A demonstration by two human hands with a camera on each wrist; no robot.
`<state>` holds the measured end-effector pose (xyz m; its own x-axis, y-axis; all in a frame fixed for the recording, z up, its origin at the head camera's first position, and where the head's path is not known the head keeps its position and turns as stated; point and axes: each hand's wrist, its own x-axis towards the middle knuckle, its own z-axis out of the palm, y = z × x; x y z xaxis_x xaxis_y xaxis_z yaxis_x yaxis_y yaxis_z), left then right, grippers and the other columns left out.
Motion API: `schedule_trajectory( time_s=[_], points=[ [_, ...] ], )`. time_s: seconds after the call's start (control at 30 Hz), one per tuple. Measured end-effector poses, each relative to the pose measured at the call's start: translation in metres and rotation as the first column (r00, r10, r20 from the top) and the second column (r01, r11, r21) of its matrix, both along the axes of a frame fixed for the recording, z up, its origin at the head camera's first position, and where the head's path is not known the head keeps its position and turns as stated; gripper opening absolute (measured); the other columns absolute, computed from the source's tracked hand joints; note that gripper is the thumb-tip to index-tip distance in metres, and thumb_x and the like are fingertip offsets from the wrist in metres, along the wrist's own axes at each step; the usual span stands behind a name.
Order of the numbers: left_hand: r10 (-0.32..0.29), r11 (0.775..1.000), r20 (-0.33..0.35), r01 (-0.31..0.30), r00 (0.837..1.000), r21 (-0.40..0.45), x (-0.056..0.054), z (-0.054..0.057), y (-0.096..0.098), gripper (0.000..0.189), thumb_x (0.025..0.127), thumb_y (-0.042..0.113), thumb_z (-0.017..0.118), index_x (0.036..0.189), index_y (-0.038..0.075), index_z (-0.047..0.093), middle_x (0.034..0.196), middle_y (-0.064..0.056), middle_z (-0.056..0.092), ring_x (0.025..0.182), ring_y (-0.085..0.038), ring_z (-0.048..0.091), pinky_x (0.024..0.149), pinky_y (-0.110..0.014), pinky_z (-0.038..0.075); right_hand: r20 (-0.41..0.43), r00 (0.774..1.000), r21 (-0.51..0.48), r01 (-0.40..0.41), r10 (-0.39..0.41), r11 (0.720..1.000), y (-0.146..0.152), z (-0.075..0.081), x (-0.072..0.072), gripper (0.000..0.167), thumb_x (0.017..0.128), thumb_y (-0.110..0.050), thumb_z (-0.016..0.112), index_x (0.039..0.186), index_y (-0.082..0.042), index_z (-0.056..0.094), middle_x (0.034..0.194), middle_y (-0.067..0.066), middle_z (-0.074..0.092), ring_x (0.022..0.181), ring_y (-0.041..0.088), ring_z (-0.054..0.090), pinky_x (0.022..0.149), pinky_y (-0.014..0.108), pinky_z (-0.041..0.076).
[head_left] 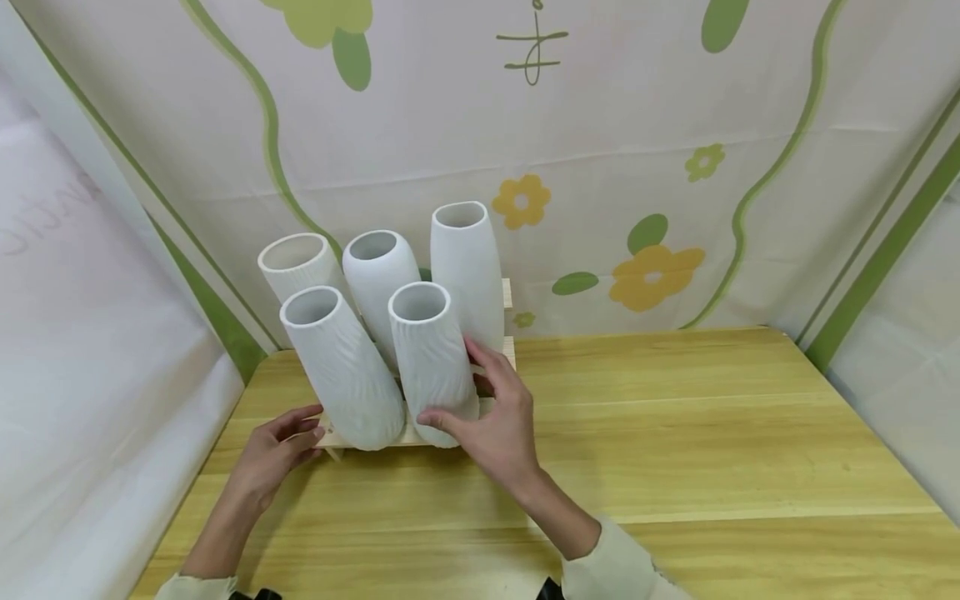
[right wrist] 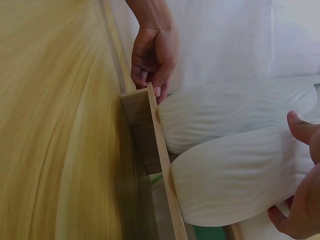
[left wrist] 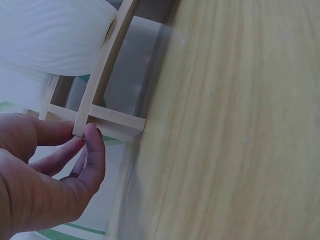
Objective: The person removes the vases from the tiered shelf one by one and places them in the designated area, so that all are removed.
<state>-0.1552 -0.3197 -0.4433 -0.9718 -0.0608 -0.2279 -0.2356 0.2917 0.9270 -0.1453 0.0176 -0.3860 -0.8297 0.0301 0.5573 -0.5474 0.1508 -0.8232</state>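
Vase [head_left: 435,362] stands front right on the wooden rack [head_left: 495,354], at the table's [head_left: 675,433] back left. Your right hand [head_left: 498,421] wraps its bottom; your left hand [head_left: 273,454] pinches the rack's corner. You're gripping now. Next, lift it straight up, I think.

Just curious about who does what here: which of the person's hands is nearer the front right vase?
Right. The right hand holds the front right vase near its base, while the left hand pinches the wooden rack corner, beside the other front vase.
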Motion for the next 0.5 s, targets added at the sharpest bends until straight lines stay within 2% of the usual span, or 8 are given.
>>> schedule_trajectory(
  time_s=[0.23,0.5],
  points=[
    [-0.002,1.0,-0.003,0.002,1.0,-0.01,-0.0003,-0.0016,-0.0008,0.058,0.108,0.017,0.067,0.159,-0.001,0.046,0.135,-0.007,0.056,0.101,-0.002,0.066,0.091,-0.022,0.064,-0.021,0.998,-0.006,0.06,-0.06,0.998,-0.0072,-0.003,-0.0009,0.099,0.06,-0.018,0.108,0.148,-0.01,0.063,0.141,0.008,0.067,0.115,0.028,0.073,0.091,0.043,0.067],
    [0.002,1.0,-0.011,-0.003,1.0,-0.007,0.0002,0.0,-0.0004,0.058,0.108,0.017,0.068,0.158,-0.002,0.048,0.13,-0.005,0.058,0.1,-0.004,0.067,0.09,-0.022,0.064,0.019,0.994,0.047,0.106,-0.107,0.993,-0.0089,-0.0015,-0.0013,0.096,0.062,-0.021,0.108,0.147,-0.012,0.064,0.138,0.005,0.067,0.115,0.022,0.071,0.092,0.042,0.066]
  ],
)
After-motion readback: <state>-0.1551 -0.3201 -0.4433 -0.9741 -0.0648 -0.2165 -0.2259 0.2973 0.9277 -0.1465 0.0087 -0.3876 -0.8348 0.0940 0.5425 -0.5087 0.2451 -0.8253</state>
